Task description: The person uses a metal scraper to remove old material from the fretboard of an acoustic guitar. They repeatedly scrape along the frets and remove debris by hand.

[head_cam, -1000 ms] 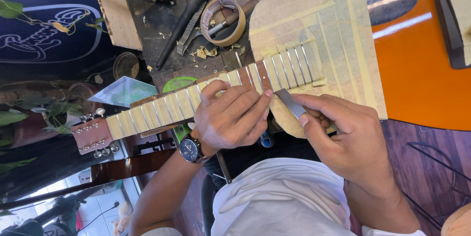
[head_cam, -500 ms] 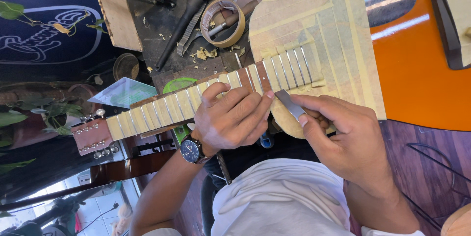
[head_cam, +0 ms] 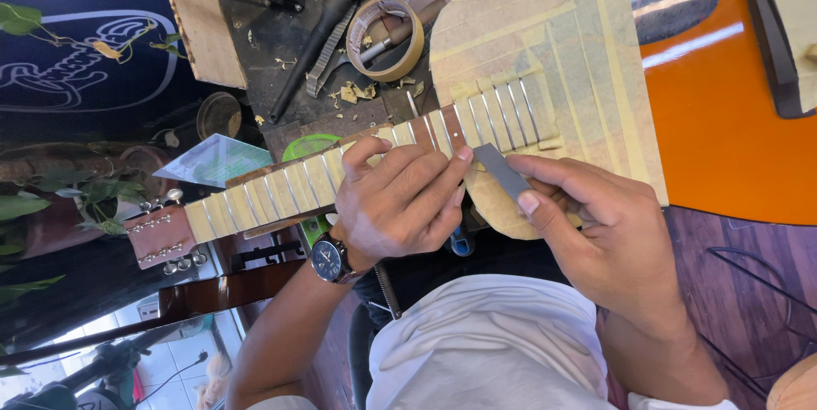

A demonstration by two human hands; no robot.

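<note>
Guitar body [head_cam: 723,146]: the orange top lies flat across the upper right of your view, its upper bout next to the neck covered in strips of pale masking tape [head_cam: 545,44].
Workbench [head_cam: 281,52]: dark, cluttered surface above the neck, strewn with torn tape scraps.
Neck and fretboard [head_cam: 281,193]: it runs from the headstock [head_cam: 160,235] at the left up to the body at the right; tape covers the wood between the frets, leaving the metal frets bare.
Your right hand [head_cam: 608,235]: fingers curled together, thumb and forefinger pinching a small flat grey metal file [head_cam: 502,170] — its far end lies at the fretboard edge, just beside your left fingertips.
Your left hand [head_cam: 400,201]: closed over the neck from below, fingers wrapped across the fretboard and pressed on it, the forefinger tip by the bare reddish stretch of wood; it holds nothing but the neck.
Tape roll [head_cam: 387,27]: a beige ring lying on the workbench above the neck, a tool handle poking through it.
Brush [head_cam: 328,14]: dark handle, lying diagonally left of the roll.
Wristwatch [head_cam: 328,258]: dark dial — on your left wrist.
</note>
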